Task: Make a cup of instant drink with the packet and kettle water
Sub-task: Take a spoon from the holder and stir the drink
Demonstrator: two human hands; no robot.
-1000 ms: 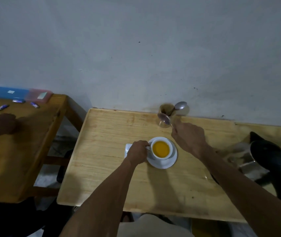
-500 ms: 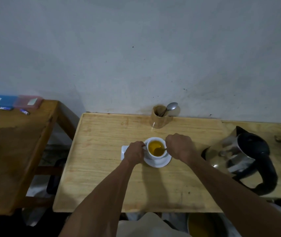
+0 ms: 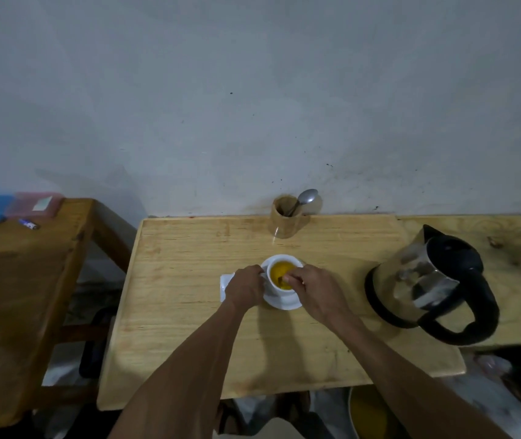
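A white cup (image 3: 279,267) of yellow-orange drink stands on a white saucer (image 3: 286,303) in the middle of the wooden table (image 3: 189,327). My left hand (image 3: 245,288) grips the cup at its left side, where the handle is hidden. My right hand (image 3: 314,291) pinches a spoon (image 3: 281,280) whose bowl is down in the drink. A white packet (image 3: 226,280) lies flat left of the saucer, partly under my left hand. The steel and black kettle (image 3: 427,283) stands to the right.
A wooden holder (image 3: 286,221) with another spoon (image 3: 306,197) stands at the table's far edge by the wall. A second wooden table (image 3: 15,296) on the left carries a blue and a pink box (image 3: 35,204) and small items.
My right hand brought the spoon from near the holder down into the cup. My left hand stayed on the cup. The view shifted, bringing the whole kettle into sight.
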